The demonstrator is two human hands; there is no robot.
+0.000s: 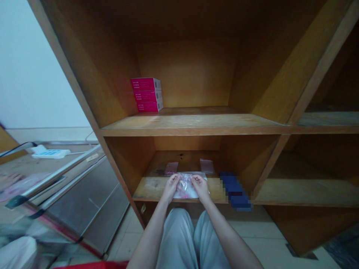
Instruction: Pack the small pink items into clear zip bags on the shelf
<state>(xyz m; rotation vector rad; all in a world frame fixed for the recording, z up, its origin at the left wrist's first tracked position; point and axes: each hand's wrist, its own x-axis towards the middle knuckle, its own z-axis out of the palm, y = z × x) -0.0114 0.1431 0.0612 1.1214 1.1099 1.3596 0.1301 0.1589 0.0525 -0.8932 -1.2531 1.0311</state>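
Observation:
A clear plastic bag [185,188] with some pinkish bits showing lies at the front of the lower shelf. My left hand [171,185] pinches its left upper edge, and my right hand [201,186] pinches the right side, thumbs and fingertips closed on the film. Whatever is inside the bag is too small to name. Behind my left hand rests a small bag with pink contents [171,168]. Farther right is another small clear bag [206,166], behind my right hand.
Three stacked pink boxes [147,95] stand on the upper shelf [196,121]. A blurred-out dark blue item [235,191] overhangs the lower shelf's edge at right. On the left, a table holds a white power strip [50,152]; another person's hand [11,181] rests there by plastic film.

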